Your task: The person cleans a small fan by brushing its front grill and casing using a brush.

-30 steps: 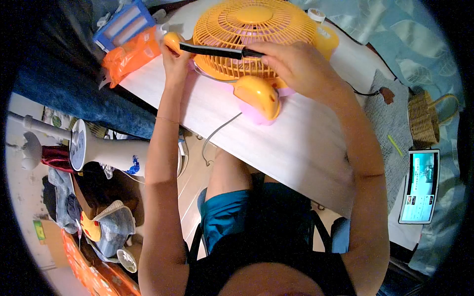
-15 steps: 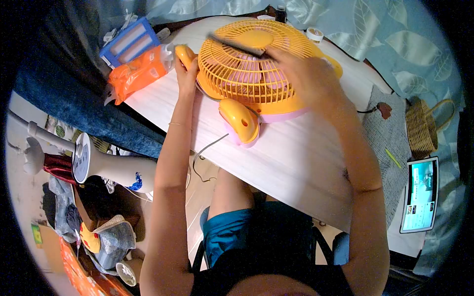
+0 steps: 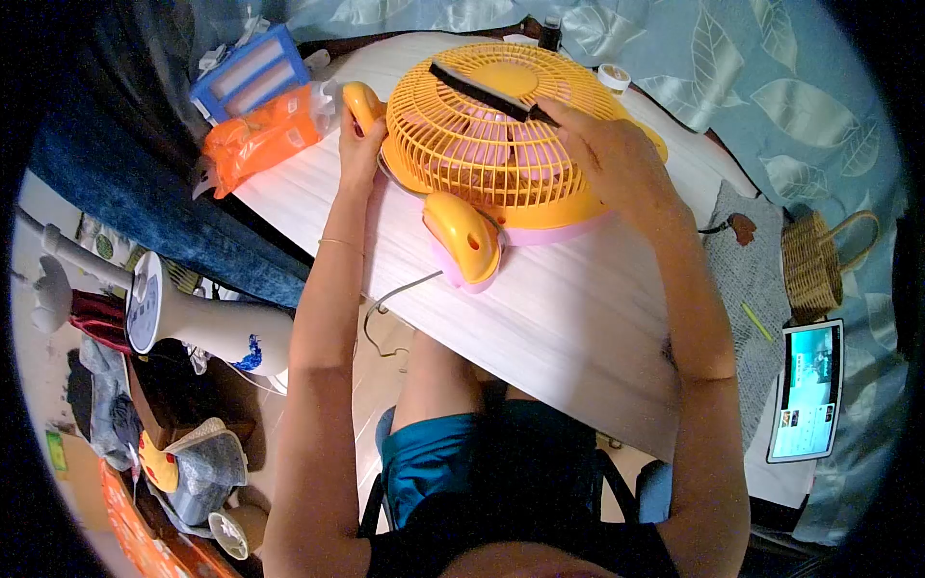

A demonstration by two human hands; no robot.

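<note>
A pale, wood-grained worktop (image 3: 568,318) spreads beneath the fingers, its near edge running aslant above the person's knees. On it, directly below the right fingers, a yellow fan (image 3: 554,208) lies with its round grille facing up and pink blades behind the bars. The right hand (image 3: 617,159) has its fingers closed round the handle of a black brush (image 3: 482,91), which reaches leftward from them across the grille. The left hand (image 3: 359,149) has its fingers curled about a rounded yellow foot (image 3: 362,101) at the fan's left side; a second foot (image 3: 455,229) sits nearer the body, between the two sets of fingers.

Left of the left fingers lie an orange bag (image 3: 260,140) and a blue frame (image 3: 249,82). Beyond the right fingers stand a small white roll (image 3: 613,75) and a dark bottle (image 3: 550,35). Well to their right are a grey mat (image 3: 747,260), a wicker basket (image 3: 814,265) and a lit screen (image 3: 807,385), with a leaf-patterned curtain (image 3: 805,111) behind.

The right hand covers the end of the brush handle and part of the fan's rim; whether the bristles touch the bars cannot be told. The grey cable (image 3: 395,289) drops over the worktop's edge below the left fingers. The text on the screen is too small to read.
</note>
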